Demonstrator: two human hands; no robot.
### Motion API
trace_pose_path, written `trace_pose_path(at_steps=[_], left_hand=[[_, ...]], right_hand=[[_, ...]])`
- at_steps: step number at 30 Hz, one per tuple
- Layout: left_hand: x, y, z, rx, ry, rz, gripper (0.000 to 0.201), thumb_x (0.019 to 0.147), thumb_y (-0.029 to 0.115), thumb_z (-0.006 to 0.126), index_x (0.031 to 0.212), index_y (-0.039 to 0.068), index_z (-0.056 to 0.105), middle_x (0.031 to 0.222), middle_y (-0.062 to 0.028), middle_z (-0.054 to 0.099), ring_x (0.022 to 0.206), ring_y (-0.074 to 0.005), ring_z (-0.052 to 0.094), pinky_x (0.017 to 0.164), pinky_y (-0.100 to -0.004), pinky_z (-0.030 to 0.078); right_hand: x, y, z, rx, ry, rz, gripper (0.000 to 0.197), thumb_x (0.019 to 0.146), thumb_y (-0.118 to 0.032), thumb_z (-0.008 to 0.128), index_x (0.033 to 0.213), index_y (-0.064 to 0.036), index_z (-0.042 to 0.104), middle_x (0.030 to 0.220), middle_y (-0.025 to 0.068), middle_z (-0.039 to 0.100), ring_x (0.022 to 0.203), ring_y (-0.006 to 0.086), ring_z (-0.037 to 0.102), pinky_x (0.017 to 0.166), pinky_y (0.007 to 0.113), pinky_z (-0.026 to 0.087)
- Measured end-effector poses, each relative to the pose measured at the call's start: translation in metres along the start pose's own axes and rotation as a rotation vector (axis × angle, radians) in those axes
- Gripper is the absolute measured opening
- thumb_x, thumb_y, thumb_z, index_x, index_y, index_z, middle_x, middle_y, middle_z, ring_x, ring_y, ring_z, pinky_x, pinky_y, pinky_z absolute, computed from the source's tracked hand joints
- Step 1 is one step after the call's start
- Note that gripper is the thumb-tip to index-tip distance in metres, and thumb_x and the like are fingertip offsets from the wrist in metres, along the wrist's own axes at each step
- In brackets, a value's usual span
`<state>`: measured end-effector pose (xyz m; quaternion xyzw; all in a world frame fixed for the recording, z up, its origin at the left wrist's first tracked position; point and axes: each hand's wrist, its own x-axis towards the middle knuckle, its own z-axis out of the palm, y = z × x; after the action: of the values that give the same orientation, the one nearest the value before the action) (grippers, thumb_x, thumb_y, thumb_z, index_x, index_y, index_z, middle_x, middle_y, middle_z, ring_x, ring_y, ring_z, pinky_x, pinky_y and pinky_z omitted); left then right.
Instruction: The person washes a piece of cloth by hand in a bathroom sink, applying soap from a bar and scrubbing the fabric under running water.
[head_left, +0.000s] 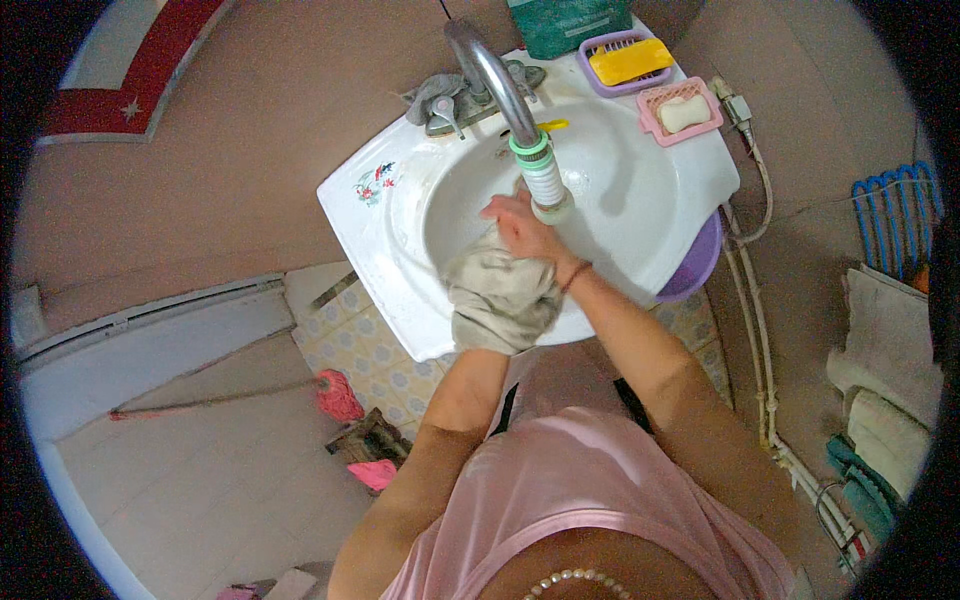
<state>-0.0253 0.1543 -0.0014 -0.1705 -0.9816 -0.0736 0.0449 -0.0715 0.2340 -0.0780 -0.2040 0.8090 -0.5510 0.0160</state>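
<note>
A grey-beige cloth (pixel 497 297) is bunched over the front rim of a white wash basin (pixel 390 215). My right hand (pixel 522 228) grips the top of the cloth, right under the tap's spout (pixel 545 180), which carries a green-and-white filter piece. My left hand is hidden under the cloth; only its forearm (pixel 455 400) shows, reaching up into the bundle. The metal tap (pixel 490 75) arches over the bowl from the back.
A yellow soap in a purple dish (pixel 628 60) and a white soap in a pink dish (pixel 682 112) sit at the basin's back right. A purple bowl (pixel 700 265) hangs under the rim. Mop (pixel 335 395) on tiled floor left; pipes (pixel 755 330) and folded towels (pixel 885 400) right.
</note>
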Motion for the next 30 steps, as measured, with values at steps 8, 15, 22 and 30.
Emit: trace_pose_path(at_steps=[8,15,22,30], left_hand=[[0.002,-0.009,-0.001,0.045,0.015,0.032,0.04,0.075,0.027,0.042,0.108,0.005,0.039,0.105,-0.012,0.044,0.101,-0.0244,0.038,0.089,-0.0341,0.026],[0.016,0.013,-0.022,0.19,-0.12,0.099,0.035,0.075,0.025,0.043,0.103,0.004,0.044,0.101,-0.012,0.047,0.096,-0.0267,0.041,0.084,-0.0383,0.029],[0.007,0.004,-0.026,0.187,-0.098,0.051,0.035,0.075,0.025,0.044,0.103,0.004,0.044,0.102,-0.0115,0.046,0.096,-0.026,0.041,0.084,-0.0374,0.029],[0.009,0.009,-0.023,0.179,-0.119,0.072,0.035,0.075,0.025,0.044,0.104,0.005,0.044,0.103,-0.0109,0.046,0.096,-0.0252,0.042,0.084,-0.0364,0.03]], right_hand=[[-0.006,0.079,-0.041,0.758,0.279,0.626,0.026,0.075,-0.019,0.049,0.093,-0.0004,0.05,0.077,0.0074,0.055,0.069,0.018,0.053,0.067,0.031,0.044],[-0.028,-0.003,-0.003,0.383,0.316,0.331,0.032,0.075,-0.011,0.045,0.105,-0.0001,0.044,0.101,0.0135,0.048,0.102,0.0281,0.04,0.09,0.04,0.025],[-0.015,-0.033,0.012,0.008,0.151,0.032,0.029,0.072,-0.003,0.041,0.101,-0.0011,0.044,0.1,0.0181,0.046,0.096,0.032,0.041,0.086,0.041,0.027],[-0.013,-0.018,0.008,-0.055,0.072,0.08,0.032,0.07,-0.003,0.044,0.101,-0.001,0.046,0.106,0.0183,0.044,0.1,0.0301,0.042,0.084,0.035,0.033]])
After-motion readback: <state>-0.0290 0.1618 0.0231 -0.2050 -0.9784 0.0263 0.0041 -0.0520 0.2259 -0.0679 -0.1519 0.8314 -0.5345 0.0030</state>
